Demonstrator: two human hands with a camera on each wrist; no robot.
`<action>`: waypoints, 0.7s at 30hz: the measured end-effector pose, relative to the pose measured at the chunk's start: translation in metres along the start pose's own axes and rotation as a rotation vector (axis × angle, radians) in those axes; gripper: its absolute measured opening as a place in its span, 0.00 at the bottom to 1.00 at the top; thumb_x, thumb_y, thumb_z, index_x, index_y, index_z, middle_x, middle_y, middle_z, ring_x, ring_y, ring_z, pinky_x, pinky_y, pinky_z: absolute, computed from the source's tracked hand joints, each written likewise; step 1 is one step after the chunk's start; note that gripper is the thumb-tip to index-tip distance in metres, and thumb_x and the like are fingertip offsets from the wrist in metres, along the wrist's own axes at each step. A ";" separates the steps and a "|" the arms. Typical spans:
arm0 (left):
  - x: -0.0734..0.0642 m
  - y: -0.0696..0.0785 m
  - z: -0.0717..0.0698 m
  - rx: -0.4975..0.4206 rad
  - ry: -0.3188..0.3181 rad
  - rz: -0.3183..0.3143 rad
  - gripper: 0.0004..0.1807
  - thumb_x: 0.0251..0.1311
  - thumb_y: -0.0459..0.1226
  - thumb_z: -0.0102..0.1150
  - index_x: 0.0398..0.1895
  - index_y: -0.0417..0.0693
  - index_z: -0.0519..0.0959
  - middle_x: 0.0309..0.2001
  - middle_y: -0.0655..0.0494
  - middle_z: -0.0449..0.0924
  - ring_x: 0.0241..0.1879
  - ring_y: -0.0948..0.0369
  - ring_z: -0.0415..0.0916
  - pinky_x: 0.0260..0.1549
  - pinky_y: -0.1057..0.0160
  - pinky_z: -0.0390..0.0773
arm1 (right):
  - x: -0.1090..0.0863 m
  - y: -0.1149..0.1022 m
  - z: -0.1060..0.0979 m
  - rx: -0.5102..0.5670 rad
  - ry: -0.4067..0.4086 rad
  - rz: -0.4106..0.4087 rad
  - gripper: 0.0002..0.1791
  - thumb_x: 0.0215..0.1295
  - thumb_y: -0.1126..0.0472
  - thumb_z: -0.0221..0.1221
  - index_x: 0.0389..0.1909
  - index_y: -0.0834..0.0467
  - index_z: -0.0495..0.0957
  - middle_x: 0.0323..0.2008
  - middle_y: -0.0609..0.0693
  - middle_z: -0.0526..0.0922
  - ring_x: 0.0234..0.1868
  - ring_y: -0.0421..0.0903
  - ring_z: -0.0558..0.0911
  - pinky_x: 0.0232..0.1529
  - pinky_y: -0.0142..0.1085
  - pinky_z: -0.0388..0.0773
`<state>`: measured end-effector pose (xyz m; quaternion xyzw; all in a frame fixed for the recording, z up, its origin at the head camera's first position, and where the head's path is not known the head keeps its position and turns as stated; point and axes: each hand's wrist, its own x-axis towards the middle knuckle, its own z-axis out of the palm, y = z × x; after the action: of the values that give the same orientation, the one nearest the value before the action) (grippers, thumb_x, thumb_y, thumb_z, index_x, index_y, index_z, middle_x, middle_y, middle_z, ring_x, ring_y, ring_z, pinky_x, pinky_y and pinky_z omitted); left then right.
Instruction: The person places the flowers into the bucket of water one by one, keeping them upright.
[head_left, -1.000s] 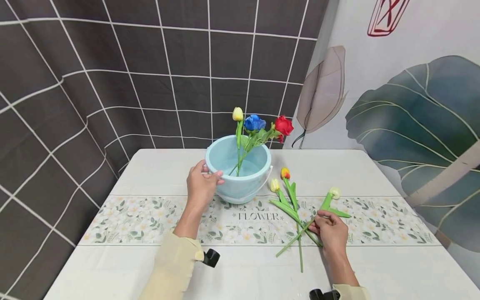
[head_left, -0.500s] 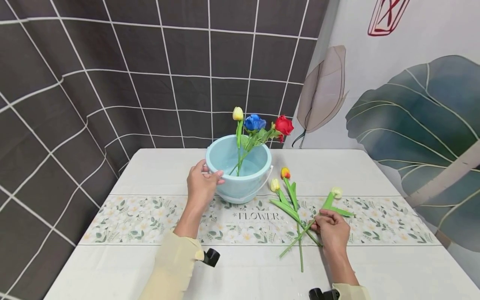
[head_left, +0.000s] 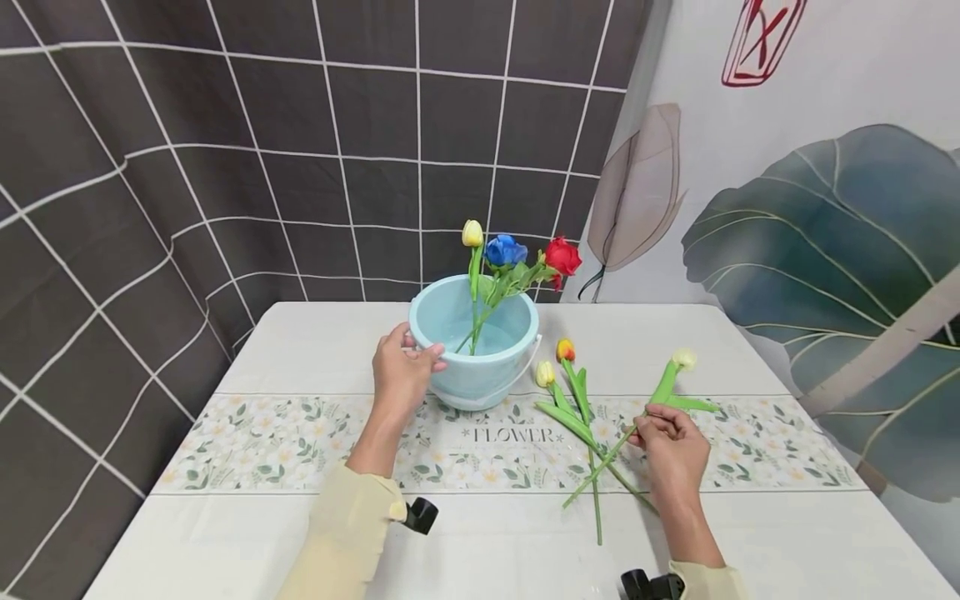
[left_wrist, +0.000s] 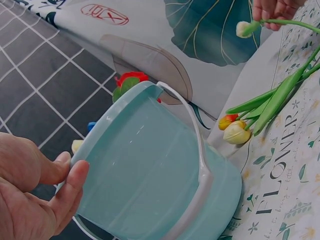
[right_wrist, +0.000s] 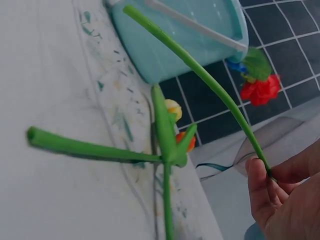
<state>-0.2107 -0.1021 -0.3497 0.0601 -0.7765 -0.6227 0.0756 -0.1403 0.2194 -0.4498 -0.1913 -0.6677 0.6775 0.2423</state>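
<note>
Dark gridded cloth (head_left: pixel 360 108) hangs behind a white table (head_left: pixel 225 533) crossed by a floral band (head_left: pixel 292 442). With my left hand (head_left: pixel 402 367) I grip the blue bucket (head_left: pixel 472 383) by its rim. Leaning inside it are a yellow tulip (head_left: pixel 474 250), a blue rose (head_left: pixel 506 251) and a red rose (head_left: pixel 562 256). My right hand (head_left: pixel 677 450) pinches the stem of a white tulip (head_left: pixel 664 385) (bloom pointing away from me), right of the bucket. An orange tulip (head_left: pixel 578 389) and a cream tulip (head_left: pixel 545 374) lie between, stems crossing.
</note>
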 end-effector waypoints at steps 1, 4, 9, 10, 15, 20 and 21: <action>0.000 0.000 0.000 0.006 0.000 -0.003 0.33 0.62 0.33 0.61 0.70 0.40 0.61 0.49 0.47 0.65 0.36 0.58 0.84 0.40 0.67 0.83 | 0.000 -0.003 0.001 -0.002 0.003 -0.010 0.15 0.62 0.67 0.63 0.49 0.64 0.76 0.30 0.48 0.80 0.26 0.40 0.83 0.29 0.30 0.85; 0.001 0.000 -0.001 0.021 -0.001 -0.010 0.34 0.62 0.34 0.61 0.70 0.40 0.60 0.49 0.47 0.65 0.36 0.58 0.84 0.39 0.66 0.83 | -0.003 -0.018 0.006 -0.036 0.017 -0.029 0.12 0.64 0.68 0.61 0.48 0.63 0.76 0.30 0.48 0.79 0.26 0.39 0.82 0.29 0.29 0.84; 0.000 0.000 -0.002 0.015 0.000 -0.010 0.35 0.62 0.33 0.61 0.71 0.39 0.60 0.50 0.46 0.66 0.37 0.57 0.84 0.38 0.65 0.82 | -0.001 -0.030 0.011 0.015 0.009 -0.083 0.12 0.62 0.70 0.62 0.46 0.63 0.77 0.30 0.51 0.79 0.26 0.41 0.82 0.29 0.29 0.84; 0.000 0.000 -0.002 0.009 0.000 -0.007 0.34 0.62 0.33 0.61 0.71 0.39 0.60 0.50 0.46 0.66 0.37 0.56 0.84 0.38 0.66 0.83 | 0.003 -0.028 0.011 0.026 -0.002 -0.100 0.12 0.62 0.70 0.62 0.46 0.63 0.77 0.30 0.53 0.79 0.26 0.42 0.82 0.29 0.30 0.84; 0.000 0.000 -0.002 -0.009 -0.006 -0.003 0.35 0.61 0.33 0.61 0.70 0.39 0.60 0.50 0.46 0.65 0.38 0.57 0.84 0.41 0.68 0.83 | 0.021 -0.021 0.013 0.043 -0.028 -0.173 0.13 0.61 0.66 0.65 0.47 0.62 0.79 0.32 0.54 0.80 0.28 0.43 0.85 0.29 0.31 0.85; -0.001 0.001 -0.001 0.011 -0.005 -0.018 0.36 0.61 0.34 0.61 0.71 0.40 0.59 0.50 0.47 0.65 0.38 0.57 0.84 0.43 0.65 0.82 | 0.010 -0.063 0.026 -0.013 -0.030 -0.176 0.11 0.63 0.70 0.60 0.46 0.63 0.78 0.31 0.53 0.79 0.28 0.41 0.85 0.30 0.28 0.84; -0.001 0.001 -0.001 0.014 -0.005 -0.020 0.36 0.61 0.33 0.61 0.71 0.40 0.59 0.50 0.47 0.65 0.38 0.57 0.84 0.43 0.64 0.82 | 0.006 -0.074 0.029 -0.026 -0.032 -0.179 0.10 0.64 0.71 0.59 0.46 0.63 0.77 0.31 0.52 0.78 0.27 0.40 0.84 0.31 0.27 0.84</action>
<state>-0.2092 -0.1027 -0.3489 0.0671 -0.7803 -0.6182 0.0670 -0.1567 0.1991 -0.3750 -0.1232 -0.6947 0.6473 0.2886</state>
